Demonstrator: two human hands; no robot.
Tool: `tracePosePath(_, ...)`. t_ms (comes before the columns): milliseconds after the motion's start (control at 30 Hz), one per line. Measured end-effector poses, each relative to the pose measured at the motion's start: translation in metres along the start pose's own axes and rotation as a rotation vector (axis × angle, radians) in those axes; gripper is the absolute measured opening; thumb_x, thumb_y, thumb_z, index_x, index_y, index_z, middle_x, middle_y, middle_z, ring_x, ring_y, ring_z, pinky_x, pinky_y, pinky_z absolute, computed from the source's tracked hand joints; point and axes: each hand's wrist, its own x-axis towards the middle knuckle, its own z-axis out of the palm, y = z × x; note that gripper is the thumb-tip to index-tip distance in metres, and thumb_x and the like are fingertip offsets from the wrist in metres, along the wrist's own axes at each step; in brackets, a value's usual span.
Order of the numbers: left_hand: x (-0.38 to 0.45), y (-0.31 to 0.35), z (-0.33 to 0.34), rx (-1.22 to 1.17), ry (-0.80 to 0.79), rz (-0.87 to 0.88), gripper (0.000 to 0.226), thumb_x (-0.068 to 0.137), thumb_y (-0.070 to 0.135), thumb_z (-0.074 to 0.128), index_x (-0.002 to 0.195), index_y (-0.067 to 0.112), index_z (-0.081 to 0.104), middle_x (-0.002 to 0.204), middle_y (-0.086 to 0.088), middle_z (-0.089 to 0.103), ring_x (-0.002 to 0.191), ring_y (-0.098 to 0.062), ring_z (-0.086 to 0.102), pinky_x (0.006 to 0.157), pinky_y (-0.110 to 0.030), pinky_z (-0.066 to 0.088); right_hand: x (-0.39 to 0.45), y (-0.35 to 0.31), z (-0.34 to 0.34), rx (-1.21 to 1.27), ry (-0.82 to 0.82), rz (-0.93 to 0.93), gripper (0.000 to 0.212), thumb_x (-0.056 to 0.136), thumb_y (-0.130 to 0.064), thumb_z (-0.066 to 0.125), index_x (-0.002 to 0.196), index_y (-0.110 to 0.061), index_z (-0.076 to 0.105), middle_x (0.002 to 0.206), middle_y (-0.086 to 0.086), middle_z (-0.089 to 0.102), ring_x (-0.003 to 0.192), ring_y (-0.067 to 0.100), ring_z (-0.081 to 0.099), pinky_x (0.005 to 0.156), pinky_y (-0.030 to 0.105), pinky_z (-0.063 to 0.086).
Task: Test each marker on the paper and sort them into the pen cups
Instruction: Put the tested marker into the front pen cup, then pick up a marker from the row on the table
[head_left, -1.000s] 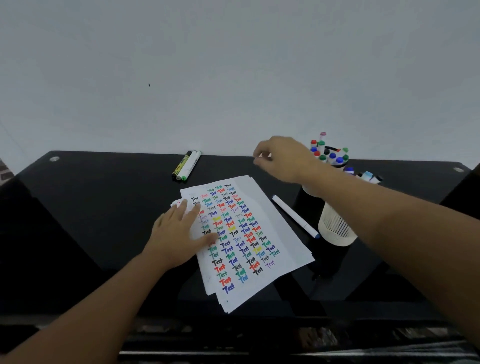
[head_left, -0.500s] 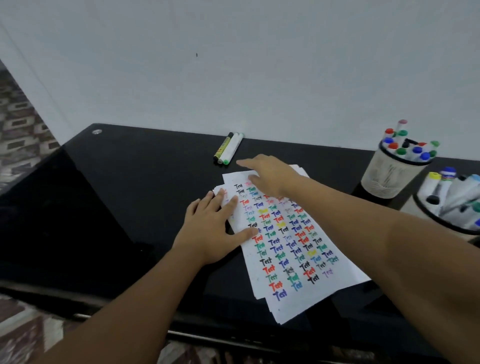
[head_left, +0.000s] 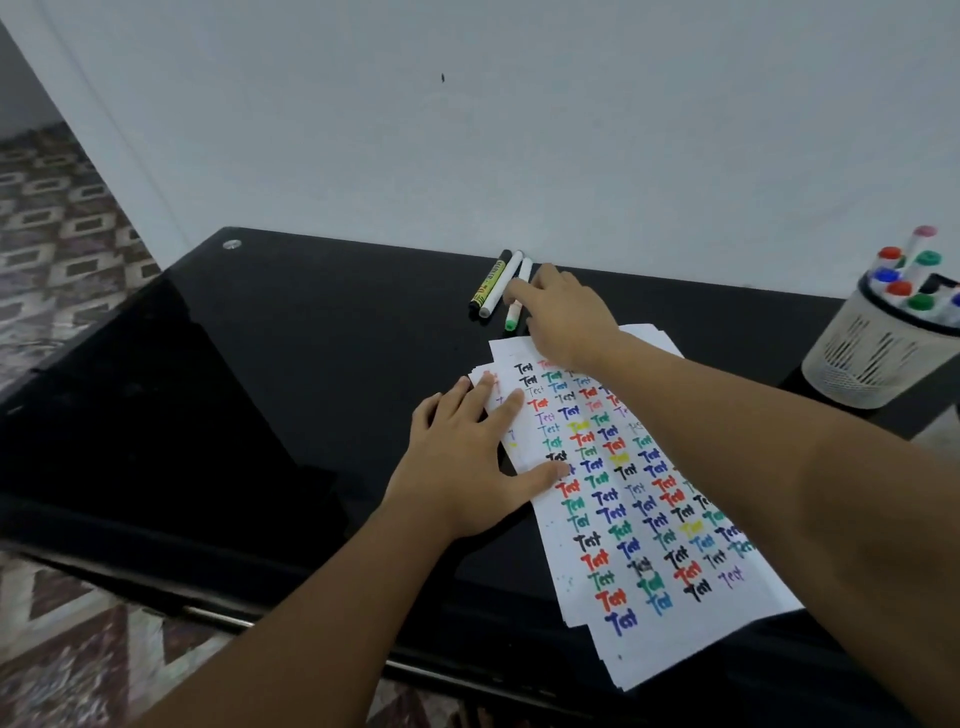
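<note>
Reached past the paper (head_left: 644, 519) now, right hand (head_left: 566, 317), fingers (head_left: 514, 291) touching the green-capped marker (head_left: 514, 314) just beyond the paper; grip unclear. Left hand (head_left: 467, 467) flat, pressing the paper's left edge.

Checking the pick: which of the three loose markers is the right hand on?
The green-capped marker, nearest the paper; right hand covers its top.
</note>
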Motion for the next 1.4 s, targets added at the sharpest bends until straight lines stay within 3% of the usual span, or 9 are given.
tracePosePath(200, -0.001, 0.001, -0.001, -0.009, 0.002, -0.01, 0.103, 0.075, 0.098, 0.024, 0.161, 0.041, 0.012, 0.171, 0.006, 0.001, 0.156, -0.014, -0.007, 0.125, -0.045, -0.006, 0.005, 0.001, -0.006, -0.112, -0.027, -0.097, 0.038, 0.104, -0.022, 0.057, 0.138, -0.037, 0.058, 0.129, 0.006, 0.05, 0.117, 0.026, 0.05, 0.092, 0.041, 0.045)
tracePosePath(400, -0.001, 0.001, -0.001, -0.026, 0.012, -0.009, 0.103, 0.074, 0.098, 0.024, 0.16, 0.042, 0.014, 0.171, 0.007, 0.002, 0.156, -0.014, -0.007, 0.125, -0.043, -0.006, -0.006, 0.005, -0.017, -0.217, 0.135, -0.218, 0.028, 0.107, -0.027, 0.053, 0.134, -0.018, 0.055, 0.122, 0.011, 0.063, 0.108, 0.03, 0.058, 0.104, 0.045, 0.042)
tracePosePath(533, -0.002, 0.001, -0.002, -0.046, 0.017, -0.001, 0.103, 0.075, 0.098, 0.025, 0.16, 0.041, 0.016, 0.17, 0.008, 0.003, 0.156, -0.013, -0.006, 0.125, -0.043, -0.005, -0.031, -0.001, -0.043, -0.096, 0.162, -0.224, 0.033, 0.111, -0.029, 0.045, 0.142, -0.02, 0.045, 0.11, 0.01, 0.062, 0.079, 0.022, 0.053, 0.065, 0.035, 0.045)
tracePosePath(667, -0.003, 0.0, -0.001, -0.093, 0.073, 0.006, 0.094, 0.083, 0.09, 0.03, 0.16, 0.037, 0.021, 0.169, 0.008, 0.011, 0.155, -0.011, 0.0, 0.124, -0.039, -0.003, -0.07, -0.005, -0.059, 0.086, 0.069, -0.126, 0.038, 0.112, -0.045, 0.028, 0.143, -0.03, 0.045, 0.105, 0.002, 0.057, 0.083, 0.019, 0.058, 0.071, 0.04, 0.054)
tracePosePath(767, -0.004, -0.002, 0.002, -0.153, 0.147, 0.013, 0.084, 0.093, 0.078, 0.036, 0.16, 0.031, 0.02, 0.166, 0.01, 0.022, 0.152, -0.009, 0.011, 0.124, -0.036, 0.003, -0.103, -0.005, -0.054, 0.246, -0.112, -0.09, 0.033, 0.112, -0.038, 0.03, 0.138, -0.024, 0.046, 0.107, 0.003, 0.062, 0.094, 0.021, 0.06, 0.084, 0.045, 0.052)
tracePosePath(867, -0.003, -0.004, 0.003, -0.193, 0.194, 0.032, 0.075, 0.098, 0.069, 0.037, 0.16, 0.029, 0.021, 0.161, 0.01, 0.032, 0.148, -0.012, 0.024, 0.123, -0.037, 0.013, -0.128, -0.005, -0.051, 0.233, -0.215, -0.075, 0.03, 0.111, -0.038, 0.034, 0.135, -0.027, 0.048, 0.102, -0.003, 0.06, 0.095, 0.019, 0.059, 0.081, 0.042, 0.051)
tracePosePath(1033, -0.006, -0.003, 0.003, -0.171, 0.255, 0.117, 0.054, 0.104, 0.052, 0.043, 0.152, 0.027, 0.042, 0.143, 0.008, 0.052, 0.135, -0.016, 0.041, 0.117, -0.038, 0.029, -0.148, -0.012, -0.054, 0.073, -0.26, -0.163, 0.042, 0.111, -0.05, 0.027, 0.148, -0.038, 0.042, 0.118, -0.005, 0.064, 0.106, 0.019, 0.064, 0.084, 0.043, 0.056)
tracePosePath(1167, -0.005, -0.007, 0.007, -0.139, 0.313, 0.228, 0.031, 0.104, 0.038, 0.05, 0.127, 0.024, 0.065, 0.122, 0.009, 0.062, 0.115, -0.014, 0.052, 0.103, -0.042, 0.043, -0.152, -0.015, -0.051, 0.014, -0.23, -0.191, 0.042, 0.11, -0.053, 0.024, 0.145, -0.04, 0.045, 0.108, -0.007, 0.066, 0.091, 0.017, 0.065, 0.074, 0.039, 0.057)
tracePosePath(1400, -0.006, -0.008, 0.006, -0.106, 0.294, 0.265, 0.033, 0.104, 0.037, 0.049, 0.126, 0.019, 0.067, 0.12, 0.005, 0.063, 0.114, -0.015, 0.052, 0.1, -0.038, 0.045, -0.156, -0.01, -0.044, -0.025, -0.227, -0.166, 0.047, 0.107, -0.063, 0.017, 0.144, -0.044, 0.04, 0.104, -0.009, 0.07, 0.088, 0.016, 0.067, 0.074, 0.039, 0.059)
